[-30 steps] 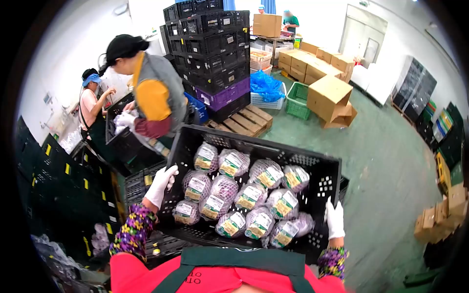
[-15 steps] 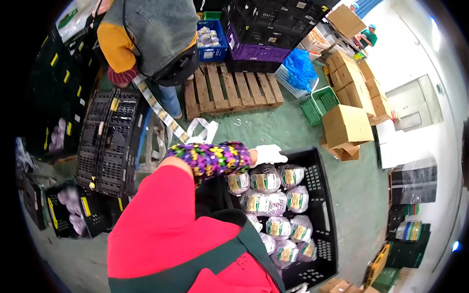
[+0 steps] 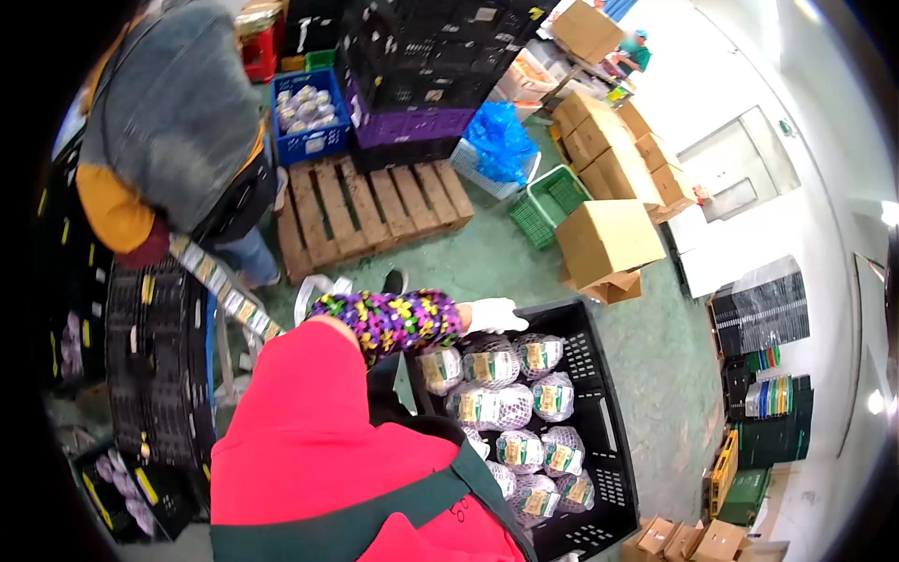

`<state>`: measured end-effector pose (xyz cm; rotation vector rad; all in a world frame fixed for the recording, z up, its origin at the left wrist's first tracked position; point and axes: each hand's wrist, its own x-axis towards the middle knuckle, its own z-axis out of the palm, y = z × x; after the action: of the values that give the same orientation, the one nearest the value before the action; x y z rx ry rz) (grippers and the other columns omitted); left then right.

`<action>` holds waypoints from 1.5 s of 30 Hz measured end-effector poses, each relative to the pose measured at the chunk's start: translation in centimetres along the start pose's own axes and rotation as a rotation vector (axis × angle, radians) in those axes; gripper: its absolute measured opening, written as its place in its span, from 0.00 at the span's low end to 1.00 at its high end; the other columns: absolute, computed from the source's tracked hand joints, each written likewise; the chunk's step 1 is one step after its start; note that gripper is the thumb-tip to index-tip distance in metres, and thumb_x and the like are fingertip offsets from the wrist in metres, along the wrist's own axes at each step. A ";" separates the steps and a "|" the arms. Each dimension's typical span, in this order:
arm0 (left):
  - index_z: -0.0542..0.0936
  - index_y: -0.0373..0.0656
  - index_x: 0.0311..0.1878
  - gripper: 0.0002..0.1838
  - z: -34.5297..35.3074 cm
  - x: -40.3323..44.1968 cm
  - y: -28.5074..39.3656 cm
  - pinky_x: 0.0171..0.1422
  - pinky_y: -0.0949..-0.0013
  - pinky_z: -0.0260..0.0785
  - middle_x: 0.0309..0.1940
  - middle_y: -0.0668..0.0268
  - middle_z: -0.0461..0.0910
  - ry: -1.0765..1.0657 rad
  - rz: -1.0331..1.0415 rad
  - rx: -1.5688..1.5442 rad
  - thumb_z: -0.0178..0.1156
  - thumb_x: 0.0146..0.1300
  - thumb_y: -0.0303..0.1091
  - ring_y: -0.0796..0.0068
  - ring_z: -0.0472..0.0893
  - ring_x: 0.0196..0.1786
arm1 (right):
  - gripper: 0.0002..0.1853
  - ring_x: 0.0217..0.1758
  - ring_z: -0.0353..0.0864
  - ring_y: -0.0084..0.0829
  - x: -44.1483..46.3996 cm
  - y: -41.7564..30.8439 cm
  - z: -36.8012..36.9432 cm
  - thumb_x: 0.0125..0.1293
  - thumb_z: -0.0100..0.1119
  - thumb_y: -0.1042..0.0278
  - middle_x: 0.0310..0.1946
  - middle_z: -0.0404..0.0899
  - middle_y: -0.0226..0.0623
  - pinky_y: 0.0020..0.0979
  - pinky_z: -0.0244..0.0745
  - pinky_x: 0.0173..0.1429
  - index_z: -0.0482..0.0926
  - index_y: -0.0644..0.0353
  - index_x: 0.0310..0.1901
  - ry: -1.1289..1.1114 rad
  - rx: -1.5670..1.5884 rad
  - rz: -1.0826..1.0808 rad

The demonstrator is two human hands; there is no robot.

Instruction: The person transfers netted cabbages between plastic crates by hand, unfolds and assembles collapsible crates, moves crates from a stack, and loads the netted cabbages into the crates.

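Note:
A black plastic crate (image 3: 613, 433) stands in front of my body, holding several round, pale purple net-wrapped bundles (image 3: 491, 362) with green and cream labels. What is inside the netting I cannot make out. My left hand (image 3: 496, 317), in a white glove below a flowered sleeve, is closed over the crate's upper rim. Of my right hand (image 3: 570, 558) only a white sliver shows at the bottom edge, by the crate's lower rim; its fingers are hidden.
A wooden pallet (image 3: 370, 211) bears stacked black and purple crates and a blue crate (image 3: 314, 143). A person in a denim vest (image 3: 178, 112) stands at upper left, beside folded black crates (image 3: 154, 365). A green basket (image 3: 552, 201) and a cardboard box (image 3: 609, 242) stand beyond the crate.
My view has swung, so the pallet, boxes and the other person appear further left. My left hand stays on the crate's rim. The crate looks slightly turned.

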<state>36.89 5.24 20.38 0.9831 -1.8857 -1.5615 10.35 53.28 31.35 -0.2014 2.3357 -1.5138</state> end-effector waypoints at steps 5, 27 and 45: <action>0.77 0.43 0.34 0.21 -1.4 -1.5 0.7 0.26 0.72 0.59 0.22 0.72 0.72 -0.079 -0.103 -0.172 0.64 0.61 0.53 0.81 0.68 0.23 | 0.05 0.15 0.61 0.19 7.5 -1.3 -1.0 0.67 0.52 0.71 0.18 0.63 0.23 0.26 0.60 0.17 0.69 0.51 0.42 -0.182 0.069 -0.049; 0.76 0.44 0.40 0.17 -17.0 -8.9 11.3 0.25 0.76 0.62 0.22 0.74 0.72 0.805 -0.111 -0.186 0.62 0.64 0.49 0.85 0.69 0.22 | 0.03 0.13 0.57 0.13 23.1 -29.2 22.5 0.69 0.52 0.70 0.17 0.60 0.18 0.20 0.53 0.15 0.70 0.51 0.42 -0.784 0.071 -0.409; 0.74 0.45 0.35 0.14 -17.4 -1.5 6.6 0.21 0.77 0.58 0.19 0.75 0.71 1.302 -0.510 -0.396 0.60 0.65 0.46 0.84 0.67 0.17 | 0.07 0.14 0.63 0.17 36.3 -41.3 60.5 0.67 0.56 0.66 0.17 0.65 0.21 0.24 0.60 0.18 0.68 0.51 0.34 -1.210 -0.344 -0.424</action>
<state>49.62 -3.78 30.69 1.7363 -0.4330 -0.9473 -4.26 -26.78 38.78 -1.3292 1.5160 -0.6913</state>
